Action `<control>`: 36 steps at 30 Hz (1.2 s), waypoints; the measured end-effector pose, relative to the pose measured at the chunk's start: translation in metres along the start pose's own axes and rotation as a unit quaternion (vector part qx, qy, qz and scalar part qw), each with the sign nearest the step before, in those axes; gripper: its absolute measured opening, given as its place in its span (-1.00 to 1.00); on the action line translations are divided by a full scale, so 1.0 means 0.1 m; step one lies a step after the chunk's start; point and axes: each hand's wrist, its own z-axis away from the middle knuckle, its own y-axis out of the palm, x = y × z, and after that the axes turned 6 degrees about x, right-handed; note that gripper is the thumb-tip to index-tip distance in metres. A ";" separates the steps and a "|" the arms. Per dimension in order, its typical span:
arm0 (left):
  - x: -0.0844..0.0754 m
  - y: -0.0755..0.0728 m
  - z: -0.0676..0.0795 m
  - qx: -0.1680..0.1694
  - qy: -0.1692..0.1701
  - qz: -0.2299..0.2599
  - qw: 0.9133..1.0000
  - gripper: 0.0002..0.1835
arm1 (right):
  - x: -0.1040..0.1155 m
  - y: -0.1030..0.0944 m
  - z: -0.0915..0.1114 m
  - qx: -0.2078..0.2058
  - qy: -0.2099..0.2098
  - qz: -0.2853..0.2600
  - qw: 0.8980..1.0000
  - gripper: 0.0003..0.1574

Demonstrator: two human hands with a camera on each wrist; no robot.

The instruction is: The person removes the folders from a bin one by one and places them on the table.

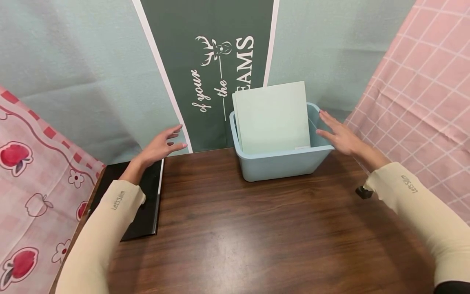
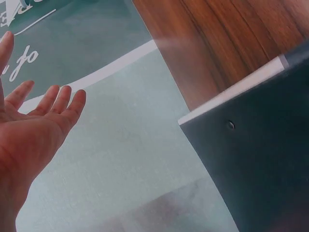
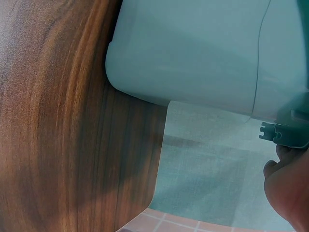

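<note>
Left hand (image 1: 160, 147): released
Right hand (image 1: 344, 138): released
Bench (image 1: 220, 212) back edge: our bin (image 1: 280, 166) likely props the leaning panels (image 1: 271, 118)

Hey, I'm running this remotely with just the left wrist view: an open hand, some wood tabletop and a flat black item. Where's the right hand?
Observer: The right hand is at the right end of a light blue plastic bin.
Operator: Anything in the bin?
Observer: Flat pale green panels, standing up past its rim.
Operator: And where's that black item?
Observer: At the left end of the wooden table, partly hidden behind the left sleeve in the head view.
</note>
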 end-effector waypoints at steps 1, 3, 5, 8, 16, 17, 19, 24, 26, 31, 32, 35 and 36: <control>-0.01 0.01 -0.01 0.000 0.000 0.002 1.000 -0.12 | 0.00 0.00 0.00 0.001 0.000 -0.001 1.000 -0.11; -0.02 0.03 -0.03 -0.001 0.000 0.007 1.000 -0.13 | 0.01 0.00 0.00 0.001 0.000 0.000 1.000 -0.11; -0.05 0.04 -0.05 -0.002 0.002 0.013 1.000 -0.15 | 0.01 0.00 0.00 0.001 -0.001 0.000 1.000 -0.11; -0.19 0.07 -0.03 0.004 0.006 0.020 1.000 -0.17 | 0.00 0.00 0.01 -0.001 -0.004 0.001 1.000 -0.12; -0.17 0.13 -0.14 0.002 0.001 0.013 1.000 -0.14 | -0.01 0.01 0.01 -0.005 -0.006 -0.002 1.000 -0.12; -0.17 0.14 -0.14 0.002 0.002 0.014 1.000 -0.14 | -0.01 0.01 0.01 -0.004 -0.006 -0.002 1.000 -0.12; -0.19 0.15 -0.16 0.002 0.005 0.013 1.000 -0.14 | -0.02 0.01 0.01 -0.004 -0.005 -0.002 1.000 -0.11; -0.25 0.19 -0.22 0.002 0.020 0.021 1.000 -0.16 | -0.03 0.01 0.01 -0.004 -0.003 -0.001 1.000 -0.11; -0.28 0.22 -0.25 0.002 0.023 0.023 0.999 -0.15 | -0.03 0.01 0.01 -0.004 -0.003 -0.002 1.000 -0.11; -0.33 0.26 -0.33 0.006 0.036 0.014 0.999 -0.14 | -0.03 0.01 0.01 -0.004 -0.001 -0.005 1.000 -0.11; -0.34 0.26 -0.34 0.006 0.039 0.010 0.999 -0.15 | -0.03 0.01 0.01 -0.003 -0.001 -0.005 1.000 -0.11; -0.35 0.28 -0.39 0.003 0.047 0.004 0.999 -0.16 | -0.03 0.01 0.01 -0.003 0.000 -0.005 1.000 -0.11; -0.35 0.29 -0.40 0.002 0.050 0.006 0.999 -0.16 | -0.03 0.00 0.01 -0.003 0.001 -0.004 1.000 -0.11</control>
